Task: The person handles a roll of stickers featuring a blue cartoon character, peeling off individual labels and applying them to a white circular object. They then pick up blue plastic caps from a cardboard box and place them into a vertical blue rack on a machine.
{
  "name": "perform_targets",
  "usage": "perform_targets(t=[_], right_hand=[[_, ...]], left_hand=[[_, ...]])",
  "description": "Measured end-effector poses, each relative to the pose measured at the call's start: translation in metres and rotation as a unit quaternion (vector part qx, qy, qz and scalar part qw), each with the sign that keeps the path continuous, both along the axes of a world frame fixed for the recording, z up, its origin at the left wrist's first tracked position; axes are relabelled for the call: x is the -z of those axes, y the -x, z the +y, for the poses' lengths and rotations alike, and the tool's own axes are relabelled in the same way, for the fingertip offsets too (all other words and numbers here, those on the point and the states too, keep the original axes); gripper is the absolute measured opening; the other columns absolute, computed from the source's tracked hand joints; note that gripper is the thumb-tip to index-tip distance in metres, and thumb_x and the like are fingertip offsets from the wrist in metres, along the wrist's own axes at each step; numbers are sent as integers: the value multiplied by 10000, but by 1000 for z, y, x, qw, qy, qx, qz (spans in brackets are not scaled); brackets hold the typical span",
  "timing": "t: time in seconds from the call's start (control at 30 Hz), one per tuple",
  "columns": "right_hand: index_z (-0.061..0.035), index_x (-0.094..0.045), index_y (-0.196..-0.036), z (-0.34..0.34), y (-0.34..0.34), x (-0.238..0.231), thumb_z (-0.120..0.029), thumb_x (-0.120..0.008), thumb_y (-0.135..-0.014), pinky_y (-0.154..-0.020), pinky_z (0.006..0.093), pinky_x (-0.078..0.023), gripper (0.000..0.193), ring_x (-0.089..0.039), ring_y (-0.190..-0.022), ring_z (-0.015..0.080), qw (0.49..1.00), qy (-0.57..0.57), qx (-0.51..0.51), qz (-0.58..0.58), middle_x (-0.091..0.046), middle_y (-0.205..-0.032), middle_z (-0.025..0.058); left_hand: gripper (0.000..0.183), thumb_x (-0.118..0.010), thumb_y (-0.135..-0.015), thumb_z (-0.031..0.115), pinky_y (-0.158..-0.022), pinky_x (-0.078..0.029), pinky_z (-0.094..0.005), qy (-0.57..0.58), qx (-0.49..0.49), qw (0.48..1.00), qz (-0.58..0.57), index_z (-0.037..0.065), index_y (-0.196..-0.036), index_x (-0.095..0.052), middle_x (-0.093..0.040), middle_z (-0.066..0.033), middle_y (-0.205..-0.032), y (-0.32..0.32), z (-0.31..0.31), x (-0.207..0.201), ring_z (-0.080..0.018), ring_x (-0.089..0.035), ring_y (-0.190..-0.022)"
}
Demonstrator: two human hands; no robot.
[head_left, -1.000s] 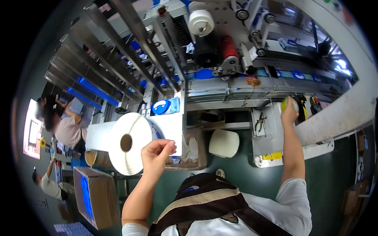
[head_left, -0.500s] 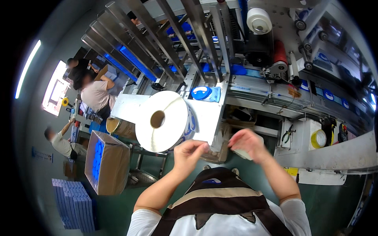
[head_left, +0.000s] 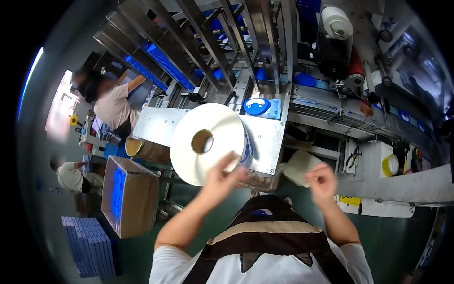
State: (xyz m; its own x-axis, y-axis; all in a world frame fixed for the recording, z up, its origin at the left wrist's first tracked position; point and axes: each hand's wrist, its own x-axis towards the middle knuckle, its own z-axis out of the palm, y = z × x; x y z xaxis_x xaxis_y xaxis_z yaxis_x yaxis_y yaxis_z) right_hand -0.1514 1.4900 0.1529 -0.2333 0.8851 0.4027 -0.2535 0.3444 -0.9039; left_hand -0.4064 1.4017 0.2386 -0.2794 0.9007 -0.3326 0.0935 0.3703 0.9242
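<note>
Large white roll of tape-like web on cardboard core (head_left: 208,142) sits on steel plate (head_left: 265,137), centre frame. Left hand (head_left: 222,177) at roll's 5 o'clock edge, fingers spread, holding nothing visible. Right hand (head_left: 323,180) at 3 o'clock, well apart, fingers curled; contents unclear. Roll likely heavy, stiff; loose end thin, light. Best gripped by rim or core.

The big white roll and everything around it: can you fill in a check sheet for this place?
Surface: metal plate on the machine; green floor below.
Job's things: big white roll mounted on the plate, open core showing.
Clutter: open cardboard box of blue items, stack of blue packs, yellow tape roll, small white roll up top.
Grips: left hand open, fingers against the big roll's lower edge; right hand loosely curled, apart from it, whether it holds anything is unclear.
Cables: thin wires by the machine rollers.
Surroundings: two other people at the left; slanted metal rails.
</note>
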Motion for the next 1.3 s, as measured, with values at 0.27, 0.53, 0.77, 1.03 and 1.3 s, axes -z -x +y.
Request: perform_targets(t=[0.27, 0.53, 0.77, 1.03, 1.3], right_hand=[[-9, -580, -778, -1, 14, -21, 63, -681, -756, -562, 244, -453, 126, -590, -633, 154, 974, -77, 62, -204, -587, -729, 81], [-17, -539, -865, -4, 38, 21, 28, -645, -836, -591, 217, -459, 119, -577, -658, 98, 982, 181, 35, -42, -570, -748, 37], [-36, -521, -888, 52, 76, 39, -11, -656, -851, -595, 193, -463, 142, -581, -678, 71, 977, 211, 12, 6, -608, -770, 34], [-42, -527, -892, 66, 89, 65, -14, -660, -846, -597, 195, -449, 143, -580, -687, 73, 977, 210, 42, 23, -619, -778, 39], [-44, -538, -885, 72, 90, 70, -16, -670, -839, -601, 198, -446, 142, -580, -700, 72, 979, 189, 69, 25, -623, -786, 29]], left_hand=[[512, -699, -668, 65, -966, -440, -390, -261, 392, 704, 531, 70, -1169, -593, -562, -123, -1229, 52, 101, 2, -315, -509, -1177], [197, -652, -768, 124, -740, -511, -375, -101, 539, 674, 495, 86, -958, -688, -684, -101, -866, 41, 187, 17, -271, -661, -841], [182, -667, -848, 169, -737, -479, -288, -42, 581, 770, 261, 30, -963, -691, -680, -86, -833, 56, 234, 45, -159, -621, -780], [176, -644, -882, 181, -730, -464, -266, -31, 542, 813, 209, 28, -952, -693, -670, -44, -819, 58, 243, 54, -115, -587, -767], [178, -637, -884, 189, -726, -462, -267, -23, 534, 822, 198, 30, -943, -690, -662, -30, -801, 59, 244, 55, -105, -579, -755]])
